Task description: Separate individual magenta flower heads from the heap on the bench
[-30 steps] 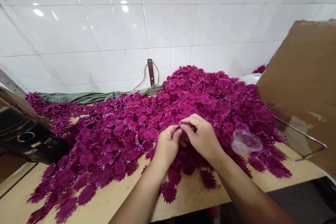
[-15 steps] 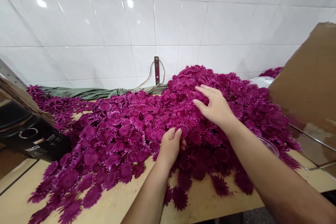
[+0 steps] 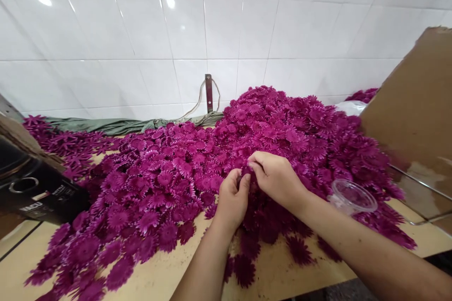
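Note:
A large heap of magenta-purple flower heads [image 3: 169, 164], flat and fringed with many petals, covers the table. In front of the heap's middle, my left hand [image 3: 233, 200] is closed, its thumb and fingers pinching a purple flower head [image 3: 246, 170] that is mostly hidden by the fingers. My right hand [image 3: 278, 178] meets it from the right, palm down. Its thumb and index fingertips are pinched together at the same flower head. Just right of my right forearm, a clear round plastic tub [image 3: 354, 195] stands among the flowers.
A black canister [image 3: 45, 197] leans at the left beside cardboard. At the right rises a large cardboard sheet [image 3: 413, 113], with a metal wire by its foot. Green cloth [image 3: 95, 124] lies along the tiled wall, near a brown metal bracket [image 3: 208, 94] with string.
My right hand has come down and left from over the heap, closing its spread fingers beside my left hand. The plastic tub, formerly mostly behind the forearm, now shows. The view has shifted slightly.

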Tool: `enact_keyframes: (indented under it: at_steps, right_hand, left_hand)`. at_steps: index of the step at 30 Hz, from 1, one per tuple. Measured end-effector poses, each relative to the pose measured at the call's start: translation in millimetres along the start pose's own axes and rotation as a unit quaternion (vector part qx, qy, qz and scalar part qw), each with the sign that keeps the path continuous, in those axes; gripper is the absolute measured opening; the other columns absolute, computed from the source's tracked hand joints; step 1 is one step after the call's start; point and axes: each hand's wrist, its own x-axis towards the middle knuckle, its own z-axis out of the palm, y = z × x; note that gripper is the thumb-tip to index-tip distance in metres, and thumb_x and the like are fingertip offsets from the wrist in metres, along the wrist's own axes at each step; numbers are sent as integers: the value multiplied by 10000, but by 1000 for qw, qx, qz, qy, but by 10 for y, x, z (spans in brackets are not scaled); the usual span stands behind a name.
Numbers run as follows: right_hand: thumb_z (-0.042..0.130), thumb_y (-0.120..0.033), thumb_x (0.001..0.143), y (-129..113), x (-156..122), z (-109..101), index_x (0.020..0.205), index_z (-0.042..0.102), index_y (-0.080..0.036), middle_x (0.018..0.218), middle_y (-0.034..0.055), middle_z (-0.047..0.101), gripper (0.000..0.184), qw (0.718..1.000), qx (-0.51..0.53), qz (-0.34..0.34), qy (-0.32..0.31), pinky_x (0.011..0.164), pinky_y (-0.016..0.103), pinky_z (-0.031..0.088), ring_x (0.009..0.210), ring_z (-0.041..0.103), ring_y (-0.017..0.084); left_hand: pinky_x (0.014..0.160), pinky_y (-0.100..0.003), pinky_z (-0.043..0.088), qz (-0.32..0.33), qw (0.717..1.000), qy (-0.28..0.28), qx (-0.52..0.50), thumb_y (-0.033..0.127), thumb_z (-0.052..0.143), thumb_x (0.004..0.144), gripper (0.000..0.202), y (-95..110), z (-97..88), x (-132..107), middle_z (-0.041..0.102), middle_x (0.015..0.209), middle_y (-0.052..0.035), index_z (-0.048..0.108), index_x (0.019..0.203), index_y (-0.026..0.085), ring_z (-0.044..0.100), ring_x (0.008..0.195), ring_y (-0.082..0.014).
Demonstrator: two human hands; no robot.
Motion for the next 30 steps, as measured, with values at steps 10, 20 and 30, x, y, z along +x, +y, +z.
enact_keyframes:
  at_steps: [10, 20, 30]
  right_hand:
    - [432, -181, 776, 455, 486, -342, 774, 566, -177, 602, 25, 574, 134, 975, 49, 126, 177, 577, 311, 440, 538, 543, 165]
    - [588, -309, 737, -71, 134, -126, 857, 641, -177, 758, 45, 653, 186, 986, 140, 51, -81, 665, 344, 479, 694, 587, 183]
    - [460, -143, 781, 35, -181, 19, 912, 633, -167, 928, 69, 690, 218, 990, 138, -8, 28, 804, 294, 465, 861, 630, 184]
  left_hand:
    - [469, -207, 247, -5, 998, 46, 51, 454, 519, 739, 368, -95, -65, -61, 297, 523, 67, 329, 551, 199, 272, 497, -77]
    - [536, -196, 375, -55, 986, 54, -146, 435, 625, 670, 305, -72, -97, 29, 460, 544, 56, 498, 609, 165, 406, 518, -75]
    - [750, -261, 436, -26, 996, 28, -81, 361, 612, 684, 218, 94, -35, -148, 633, 694, -11, 634, 731, 150, 567, 724, -150]
